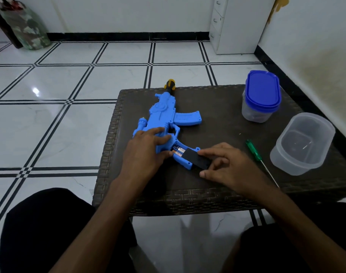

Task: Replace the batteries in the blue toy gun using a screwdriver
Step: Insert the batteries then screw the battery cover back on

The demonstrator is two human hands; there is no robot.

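The blue toy gun (pixel 164 115) lies flat on the dark woven table (pixel 217 107), its yellow-tipped muzzle pointing away from me. My left hand (pixel 146 148) presses down on the gun's body just above the grip. In the grip, the battery compartment is partly uncovered and two batteries (pixel 177 151) show inside. My right hand (pixel 225 164) pinches the black battery cover (pixel 196 159), which lies askew over the lower half of the grip. A green-handled screwdriver (pixel 256 154) rests on the table to the right of my right hand, untouched.
An uncovered clear plastic tub (pixel 302 142) stands at the table's right edge. Behind it sits a clear container with a blue lid (pixel 261 95). A tiny screw-like speck (pixel 240 134) lies on the table between the gun and the tubs. Tiled floor surrounds the table.
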